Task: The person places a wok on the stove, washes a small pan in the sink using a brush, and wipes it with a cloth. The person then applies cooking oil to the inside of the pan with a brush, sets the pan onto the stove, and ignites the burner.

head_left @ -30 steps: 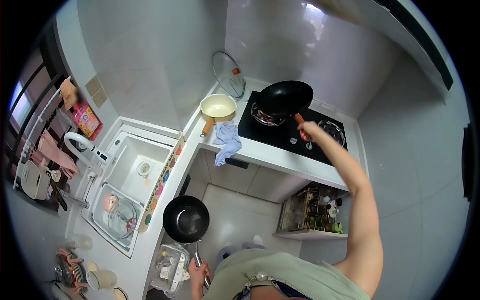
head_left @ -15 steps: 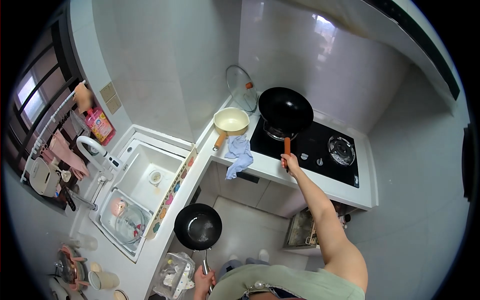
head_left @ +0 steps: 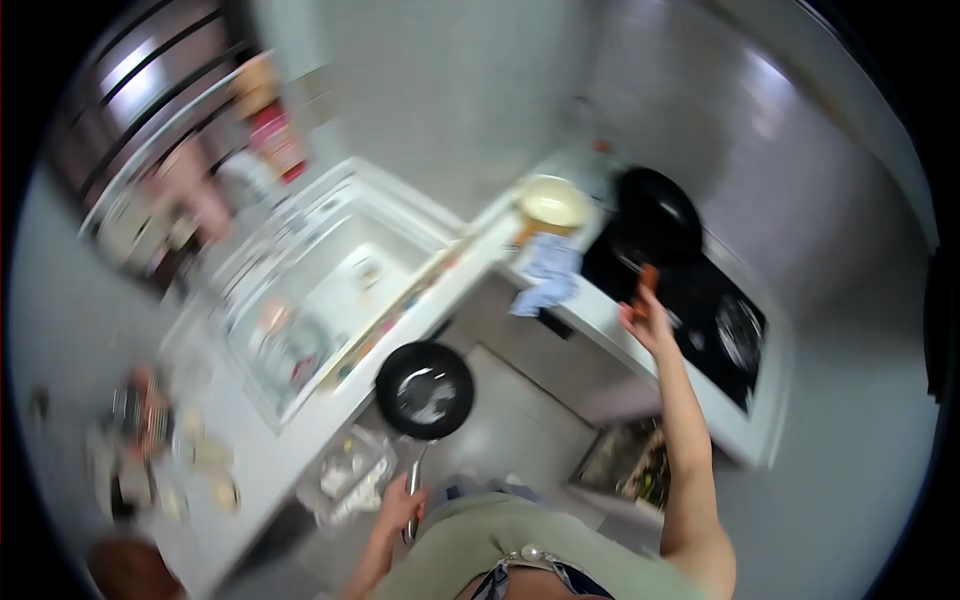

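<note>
My left hand [head_left: 402,505] is wrapped round the metal handle of a small black frying pan [head_left: 425,390], which is held over the floor beside the counter. My right hand [head_left: 648,322] is at the orange-brown handle of a large black wok [head_left: 658,215] on the left burner of the black stove [head_left: 690,330]; blur hides the exact finger positions, but they look closed round it. A cream pot [head_left: 553,205] stands left of the wok, with a blue cloth [head_left: 550,275] just in front of it.
At the left is a white sink [head_left: 345,280] with a glass bowl [head_left: 290,345] in its tray. A clear plastic bag [head_left: 350,475] hangs below the counter edge. An open drawer [head_left: 625,462] with bottles is under the stove. A pink bottle [head_left: 277,143] stands behind the sink.
The view has turned, shifting the stove rightwards. The wok, earlier tilted up in my right hand, now sits lower on the left burner. My left hand still holds the frying pan.
</note>
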A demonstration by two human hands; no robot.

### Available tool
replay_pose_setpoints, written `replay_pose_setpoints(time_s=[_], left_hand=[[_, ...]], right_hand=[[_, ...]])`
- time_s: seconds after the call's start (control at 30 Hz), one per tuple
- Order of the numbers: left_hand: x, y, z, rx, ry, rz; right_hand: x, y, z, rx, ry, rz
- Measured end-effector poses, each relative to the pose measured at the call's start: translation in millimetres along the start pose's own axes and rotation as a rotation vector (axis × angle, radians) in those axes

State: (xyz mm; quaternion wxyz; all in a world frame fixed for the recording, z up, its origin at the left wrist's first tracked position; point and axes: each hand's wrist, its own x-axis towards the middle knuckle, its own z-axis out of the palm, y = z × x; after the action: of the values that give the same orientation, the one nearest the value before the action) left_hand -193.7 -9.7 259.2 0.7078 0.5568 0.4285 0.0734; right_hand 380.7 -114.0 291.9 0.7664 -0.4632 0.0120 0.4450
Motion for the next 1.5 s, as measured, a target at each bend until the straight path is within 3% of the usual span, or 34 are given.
replay_pose_setpoints(time_s=[0.07,0.17,0.23,0.37,0.43,0.5,0.57,0.67,0.7,0.87,1.0,1.07,1.13,1.2,1.27,1.37,1.5], left_hand=[[-12,9,4,-0.041,0.020,-0.011],[-27,-3,19,-0.221,0.036,0.003],[-46,-9,35,-0.359,0.082,0.030],[-88,-14,59,-0.440,0.226,0.085],[-116,-16,59,-0.510,0.329,0.129],[-140,-25,54,-0.579,0.408,0.158],[-165,-45,44,-0.620,0.513,0.192],[-204,-68,23,-0.668,0.711,0.208],[-218,-79,12,-0.679,0.747,0.234],[-299,-133,-62,-0.624,0.975,0.268],[-366,-176,-112,-0.710,1.138,0.121],[-396,-180,-135,-0.708,1.184,0.114],[-419,-184,-158,-0.705,1.200,0.104],[-429,-188,-175,-0.709,1.214,0.100],[-428,-198,-191,-0.716,1.217,0.110],[-416,-197,-210,-0.782,1.218,0.135],[-393,-172,-232,-0.839,1.206,0.246]], right_hand=[[-1,9,-11,-0.024,-0.065,0.015],[3,25,-55,-0.148,0.135,-0.158],[-14,29,-62,-0.424,0.479,-0.529],[-64,41,11,-0.669,0.670,-1.317],[-84,58,76,-0.725,0.475,-1.442],[-79,83,138,-0.751,0.094,-1.526],[-100,116,211,-0.822,-0.176,-1.421],[-133,177,308,-0.999,-0.400,-1.565],[-146,199,340,-0.911,-0.593,-1.536],[-224,323,470,-0.922,-0.860,-1.574],[-294,397,568,-0.891,-1.039,-1.471],[-317,418,607,-0.923,-1.065,-1.539],[-320,438,640,-1.005,-1.161,-1.375],[-297,460,668,-1.018,-1.243,-1.013],[-245,482,698,-1.210,-1.157,-0.679],[-155,512,748,-1.221,-1.007,-0.217],[-53,565,799,-1.290,-0.741,-0.405]])
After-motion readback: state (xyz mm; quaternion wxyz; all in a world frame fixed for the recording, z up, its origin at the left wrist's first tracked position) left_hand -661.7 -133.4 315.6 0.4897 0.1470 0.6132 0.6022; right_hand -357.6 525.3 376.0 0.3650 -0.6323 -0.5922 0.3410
